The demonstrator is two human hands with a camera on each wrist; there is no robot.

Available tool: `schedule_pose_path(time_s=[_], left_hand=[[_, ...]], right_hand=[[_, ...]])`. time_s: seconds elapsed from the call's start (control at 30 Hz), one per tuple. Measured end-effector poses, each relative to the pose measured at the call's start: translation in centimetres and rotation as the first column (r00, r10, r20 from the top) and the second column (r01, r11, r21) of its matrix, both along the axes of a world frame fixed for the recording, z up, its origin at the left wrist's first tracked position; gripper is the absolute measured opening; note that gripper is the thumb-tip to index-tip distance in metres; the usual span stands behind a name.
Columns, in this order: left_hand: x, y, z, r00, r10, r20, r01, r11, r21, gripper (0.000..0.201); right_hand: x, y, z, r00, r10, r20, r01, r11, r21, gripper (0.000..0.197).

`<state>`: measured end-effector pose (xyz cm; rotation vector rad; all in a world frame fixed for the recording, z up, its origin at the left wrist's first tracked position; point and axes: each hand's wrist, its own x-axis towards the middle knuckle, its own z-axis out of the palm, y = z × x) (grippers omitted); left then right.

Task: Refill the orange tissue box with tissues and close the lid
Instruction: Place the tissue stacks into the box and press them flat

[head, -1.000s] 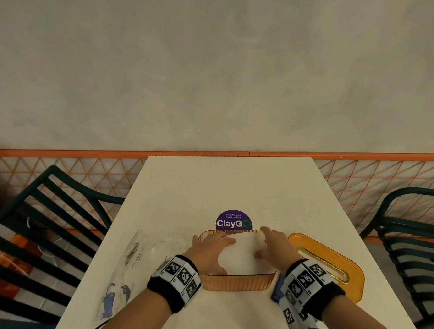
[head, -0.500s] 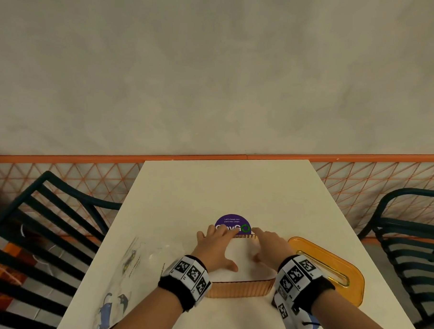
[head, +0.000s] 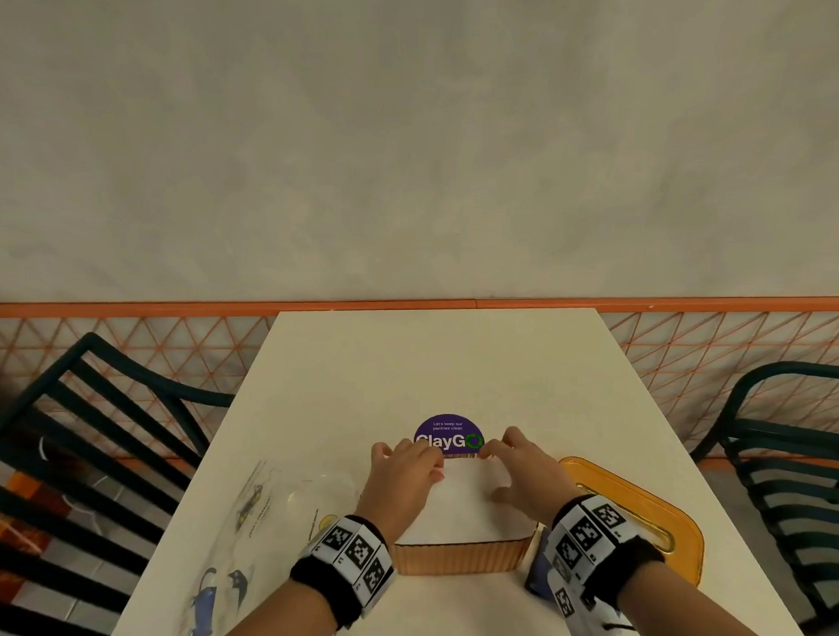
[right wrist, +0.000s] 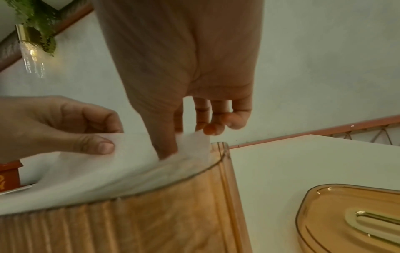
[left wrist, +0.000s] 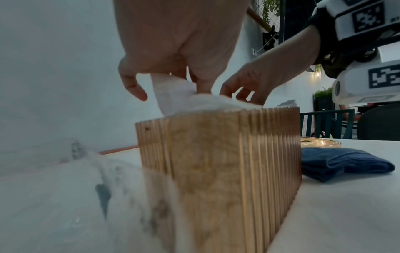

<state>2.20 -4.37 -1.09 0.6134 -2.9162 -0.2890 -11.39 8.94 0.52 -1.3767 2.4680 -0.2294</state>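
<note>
On the left side of the tabletop there is a clear plastic wrapper with small blue prints, lying flat. Next to it, your left hand is over the orange tissue box; its thumb and fingers pinch the top sheet of the tissues near the far edge of the box. The box stands in the middle of the tabletop, close to you, with no lid on it, and the white stack fills it up to the rim and a little above. Behind the box a purple round sticker is partly hidden by your fingertips. Your right hand is over the right half of the stack; the fingers point down and push the tissues in at the far right corner, and they hold nothing. Just beside the box on the right lies a folded dark blue cloth. Further right, the orange lid with its slot lies flat on the tabletop, apart from the box.
</note>
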Motion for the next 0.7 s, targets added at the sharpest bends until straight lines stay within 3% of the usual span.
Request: schedule_pose_path(time_s=[0.17,0.33,0.57,0.7], left_hand=[[0.8,-0.2,-0.7,0.991,-0.008,-0.134,0.016,0.998,0.054,0.014],[1.0,-0.1,-0.9,0.994,-0.050,-0.095,0.060,0.993,0.100,0.019],[2.1,-0.3,-1.4,0.997,-0.063,-0.036,0.066,0.995,0.075,0.018],[2.6,-0.4,-1.8,0.992,-0.122,-0.043,0.121,0.992,-0.024,0.006]], right_hand=[[0.0,0.5,-0.1,0.999,-0.018,-0.037,0.015,0.997,-0.074,0.035],[-0.3,0.8,-0.1,0.999,-0.048,-0.001,0.048,0.993,-0.106,0.030],[0.2,1.7,-0.1,0.991,0.034,-0.133,-0.044,0.996,-0.075,0.021],[0.9,2.2,-0.4,0.989,0.017,-0.149,-0.032,0.994,-0.100,0.029]])
